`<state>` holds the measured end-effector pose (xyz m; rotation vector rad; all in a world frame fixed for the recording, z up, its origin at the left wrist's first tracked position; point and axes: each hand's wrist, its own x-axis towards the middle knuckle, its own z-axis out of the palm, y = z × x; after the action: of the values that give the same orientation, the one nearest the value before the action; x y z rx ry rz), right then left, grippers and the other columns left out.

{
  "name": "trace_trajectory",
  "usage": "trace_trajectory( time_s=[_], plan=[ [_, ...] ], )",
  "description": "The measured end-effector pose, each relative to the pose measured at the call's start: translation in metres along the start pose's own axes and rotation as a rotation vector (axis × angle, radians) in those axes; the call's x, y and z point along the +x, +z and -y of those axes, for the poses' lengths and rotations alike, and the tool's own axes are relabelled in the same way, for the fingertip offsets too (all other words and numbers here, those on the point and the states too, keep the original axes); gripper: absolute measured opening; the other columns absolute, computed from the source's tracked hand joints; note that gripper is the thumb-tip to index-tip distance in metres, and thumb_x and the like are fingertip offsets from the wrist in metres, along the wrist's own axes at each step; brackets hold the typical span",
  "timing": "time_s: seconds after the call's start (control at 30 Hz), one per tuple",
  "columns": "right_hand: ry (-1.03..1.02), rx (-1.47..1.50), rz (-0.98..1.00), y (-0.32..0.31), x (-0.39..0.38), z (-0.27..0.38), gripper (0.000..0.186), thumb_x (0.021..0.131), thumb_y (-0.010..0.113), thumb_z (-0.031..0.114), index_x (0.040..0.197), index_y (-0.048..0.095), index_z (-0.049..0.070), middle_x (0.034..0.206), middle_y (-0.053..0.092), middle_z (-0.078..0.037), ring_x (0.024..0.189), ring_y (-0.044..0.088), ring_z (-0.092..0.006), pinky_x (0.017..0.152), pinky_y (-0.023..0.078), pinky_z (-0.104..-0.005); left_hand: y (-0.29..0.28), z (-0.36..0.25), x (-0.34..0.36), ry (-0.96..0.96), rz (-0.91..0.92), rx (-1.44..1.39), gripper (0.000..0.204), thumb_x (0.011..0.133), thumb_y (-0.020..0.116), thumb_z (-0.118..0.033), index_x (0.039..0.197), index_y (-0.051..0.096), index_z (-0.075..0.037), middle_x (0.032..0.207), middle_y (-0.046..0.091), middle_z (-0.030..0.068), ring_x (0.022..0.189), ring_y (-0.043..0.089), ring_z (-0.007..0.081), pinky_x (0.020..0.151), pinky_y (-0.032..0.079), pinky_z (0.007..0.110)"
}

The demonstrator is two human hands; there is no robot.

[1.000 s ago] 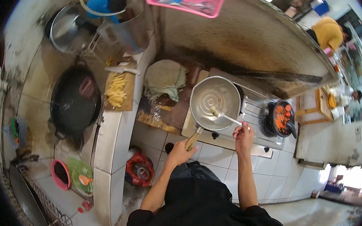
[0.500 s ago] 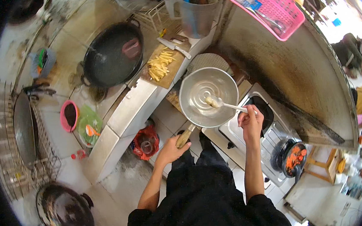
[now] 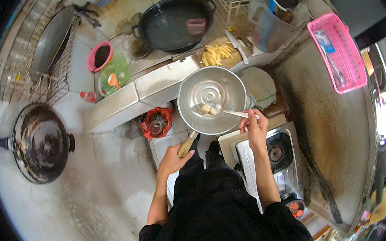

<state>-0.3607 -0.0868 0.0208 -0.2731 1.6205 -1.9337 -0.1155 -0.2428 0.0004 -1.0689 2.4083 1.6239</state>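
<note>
Saucepan: you are holding the metal saucepan [image 3: 193,97] in front of your body, its wooden handle [image 3: 186,148] pointing back toward you. Your left hand [image 3: 173,160] is gripping that handle, fingers wrapping around it. Your right hand [image 3: 255,131], at the near right of the saucepan, is pinching a spoon [image 3: 236,113] between the fingers; the spoon is reaching over the rim into the saucepan. Pale lumps [image 3: 209,109] are sitting at the spoon's tip; you cannot tell whether they are resting on it or on the saucepan floor.

Surroundings: yellow strips [image 3: 216,54] and a knife [image 3: 236,47] are lying on the tiled table [image 3: 164,79], just beyond the saucepan. A black wok [image 3: 161,20] is standing farther beyond it. A folded cloth [image 3: 260,87] is lying beside the saucepan, to its right. The stove's burner [image 3: 275,153] is showing to the saucepan's near right, and a red bag [image 3: 147,130] is standing to its left, lower down.
</note>
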Motion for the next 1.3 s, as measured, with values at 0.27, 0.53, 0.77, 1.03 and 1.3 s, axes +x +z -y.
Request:
trace_trajectory(
  time_s=[0.27, 0.53, 0.77, 1.03, 1.3],
  plan=[
    [0.022, -0.009, 0.058, 0.019, 0.007, 0.023, 0.028, 0.098, 0.045, 0.022, 0.087, 0.057, -0.001, 0.057, 0.056, -0.007, 0.043, 0.050, -0.0115, 0.041, 0.039, -0.0230, -0.007, 0.005, -0.017, -0.044, -0.211, -0.039, 0.036, 0.080, 0.070, -0.029, 0.085, 0.059, 0.004, 0.058, 0.051, 0.0153, 0.051, 0.042, 0.0205, 0.053, 0.041, 0.034],
    [0.033, -0.007, 0.022, 0.006, 0.013, 0.023, 0.030, 0.098, 0.045, 0.025, 0.087, 0.057, 0.000, 0.057, 0.057, -0.007, 0.042, 0.050, -0.0116, 0.041, 0.039, -0.0227, -0.001, 0.008, -0.003, -0.036, -0.155, -0.009, 0.036, 0.081, 0.069, -0.030, 0.085, 0.058, 0.005, 0.058, 0.051, 0.0166, 0.051, 0.042, 0.0222, 0.053, 0.042, 0.035],
    [0.003, 0.034, -0.049, -0.011, 0.015, 0.018, 0.031, 0.098, 0.044, 0.025, 0.088, 0.057, -0.001, 0.057, 0.056, -0.007, 0.043, 0.051, -0.0120, 0.041, 0.039, -0.0232, 0.002, -0.002, 0.014, -0.037, -0.038, 0.022, 0.036, 0.081, 0.068, -0.029, 0.087, 0.059, 0.006, 0.061, 0.052, 0.0180, 0.053, 0.045, 0.0237, 0.056, 0.043, 0.037],
    [-0.054, 0.097, -0.152, -0.046, 0.009, 0.009, 0.029, 0.099, 0.043, 0.024, 0.091, 0.055, -0.001, 0.058, 0.056, -0.008, 0.044, 0.050, -0.0126, 0.043, 0.039, -0.0242, 0.005, -0.007, 0.028, 0.014, -0.043, 0.131, 0.035, 0.082, 0.068, -0.027, 0.090, 0.059, 0.006, 0.065, 0.056, 0.0209, 0.056, 0.052, 0.0292, 0.059, 0.044, 0.038],
    [-0.140, 0.205, -0.420, -0.117, -0.036, 0.010, 0.028, 0.098, 0.047, 0.025, 0.091, 0.054, -0.002, 0.060, 0.057, -0.010, 0.044, 0.049, -0.0139, 0.041, 0.037, -0.0238, 0.043, -0.021, 0.042, 0.109, 0.152, 0.199, 0.033, 0.082, 0.067, -0.025, 0.091, 0.059, 0.005, 0.071, 0.058, 0.0244, 0.065, 0.057, 0.0399, 0.063, 0.046, 0.041]
  ],
)
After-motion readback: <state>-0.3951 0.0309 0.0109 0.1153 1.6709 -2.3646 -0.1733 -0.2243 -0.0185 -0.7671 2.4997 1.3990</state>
